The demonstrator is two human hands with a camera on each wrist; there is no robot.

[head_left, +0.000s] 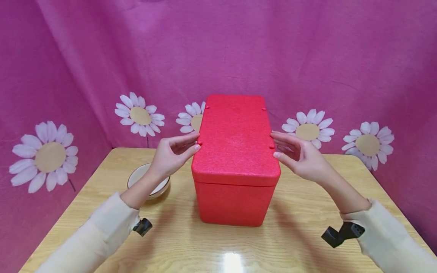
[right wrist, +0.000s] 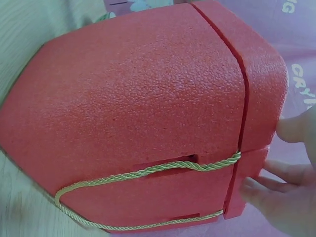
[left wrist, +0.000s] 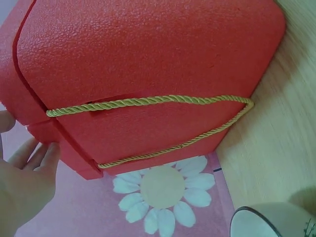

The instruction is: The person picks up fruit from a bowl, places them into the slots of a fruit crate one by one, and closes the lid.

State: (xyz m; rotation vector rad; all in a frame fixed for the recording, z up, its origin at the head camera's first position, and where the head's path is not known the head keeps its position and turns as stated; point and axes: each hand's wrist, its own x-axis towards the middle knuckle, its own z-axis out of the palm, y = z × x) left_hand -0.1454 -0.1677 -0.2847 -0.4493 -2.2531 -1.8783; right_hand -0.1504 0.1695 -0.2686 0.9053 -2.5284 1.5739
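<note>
A red foam box [head_left: 235, 204] stands upright on the table with its red lid [head_left: 235, 132] on top. My left hand [head_left: 172, 153] touches the lid's left edge, thumb and fingers spread apart along it. On the opposite edge, the fingertips and thumb of my right hand [head_left: 302, 157] lie against the lid the same way. A thin dark seam runs between lid and box in both wrist views. Gold rope [left wrist: 173, 98] loops down the left side, and another gold rope [right wrist: 148, 170] hangs on the right side. The inside of the box is hidden.
A white bowl [head_left: 138, 176] with a dark rim sits on the wooden table [head_left: 232, 242], left of the box and partly behind my left wrist. Behind the table hangs a pink cloth [head_left: 232, 45] with printed daisies. Black wrist cameras [head_left: 142, 226] stick out below both sleeves.
</note>
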